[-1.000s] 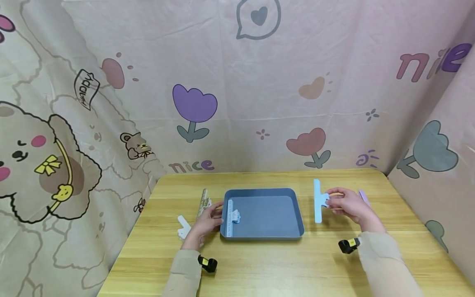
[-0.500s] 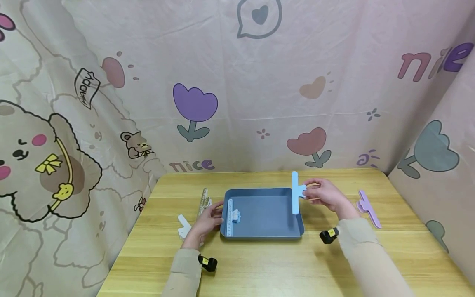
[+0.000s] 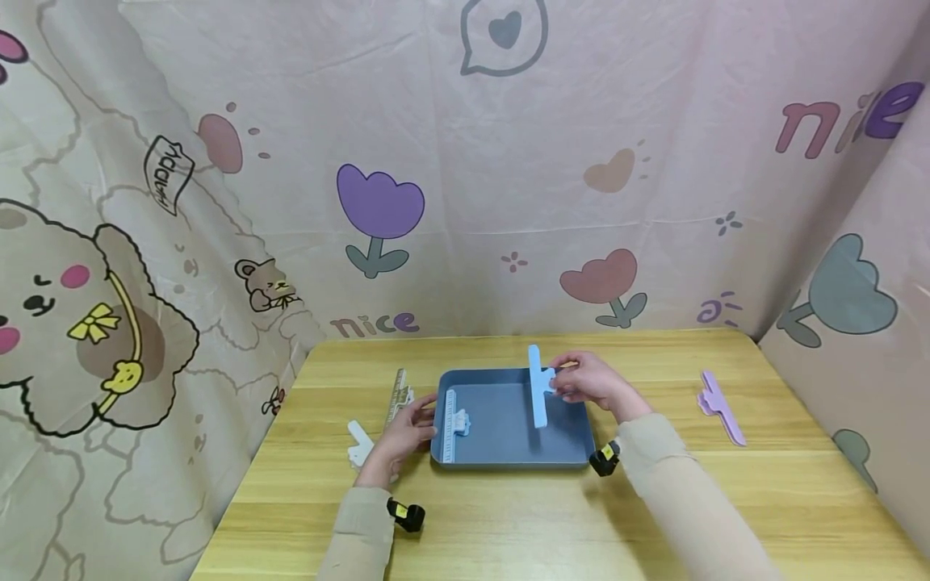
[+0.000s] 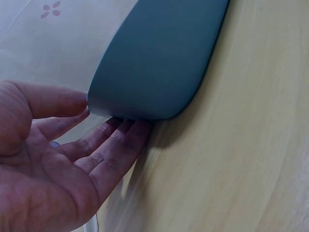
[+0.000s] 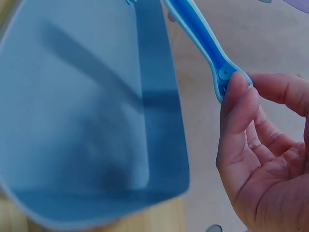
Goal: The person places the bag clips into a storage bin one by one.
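Blue clip (image 3: pixel 536 395) being carried over tray (image 3: pixel 508 460), pinched in R hand (image 3: pixel 584 379); L hand (image 3: pixel 407 432) open, steadying tray edge; next prob. lowering w/ release inside

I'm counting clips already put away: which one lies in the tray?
The pale blue clip along the tray's left wall. Another blue clip is in the right hand; white and purple lie on the table.

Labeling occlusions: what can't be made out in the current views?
- Clip in right hand: right wrist view cuts its far end off at the top edge.
- Tray: left wrist view shows only its outer wall; inside hidden.
- Ruler markings: too small in head view.
- White clip: partly behind left hand.
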Demonstrator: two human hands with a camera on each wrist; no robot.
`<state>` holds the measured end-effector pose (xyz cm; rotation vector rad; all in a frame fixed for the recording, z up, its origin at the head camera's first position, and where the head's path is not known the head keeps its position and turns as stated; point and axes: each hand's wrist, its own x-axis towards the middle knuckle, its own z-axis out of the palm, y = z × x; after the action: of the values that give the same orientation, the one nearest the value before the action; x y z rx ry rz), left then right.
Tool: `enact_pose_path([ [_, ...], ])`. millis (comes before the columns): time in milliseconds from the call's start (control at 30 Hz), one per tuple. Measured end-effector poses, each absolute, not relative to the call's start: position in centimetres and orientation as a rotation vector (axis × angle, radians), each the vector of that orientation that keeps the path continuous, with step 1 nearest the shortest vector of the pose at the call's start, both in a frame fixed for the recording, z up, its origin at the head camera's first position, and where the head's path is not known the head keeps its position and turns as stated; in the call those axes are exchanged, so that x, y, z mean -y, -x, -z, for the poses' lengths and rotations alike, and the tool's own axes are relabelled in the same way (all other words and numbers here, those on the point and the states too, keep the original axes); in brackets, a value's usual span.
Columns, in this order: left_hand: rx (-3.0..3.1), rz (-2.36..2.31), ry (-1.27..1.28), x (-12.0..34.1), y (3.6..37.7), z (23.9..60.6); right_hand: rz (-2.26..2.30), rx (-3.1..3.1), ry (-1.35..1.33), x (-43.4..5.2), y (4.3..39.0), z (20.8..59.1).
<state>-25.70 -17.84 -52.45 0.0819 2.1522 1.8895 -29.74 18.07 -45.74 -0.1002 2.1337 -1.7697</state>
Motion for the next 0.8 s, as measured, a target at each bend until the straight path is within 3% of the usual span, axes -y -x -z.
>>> enact_pose_path([
  [800, -2.163, -1.898, -0.069, 17.7, 25.5, 52.3, 1.679, -2.029, 0.087, -11.3, 30.7, 47.8],
])
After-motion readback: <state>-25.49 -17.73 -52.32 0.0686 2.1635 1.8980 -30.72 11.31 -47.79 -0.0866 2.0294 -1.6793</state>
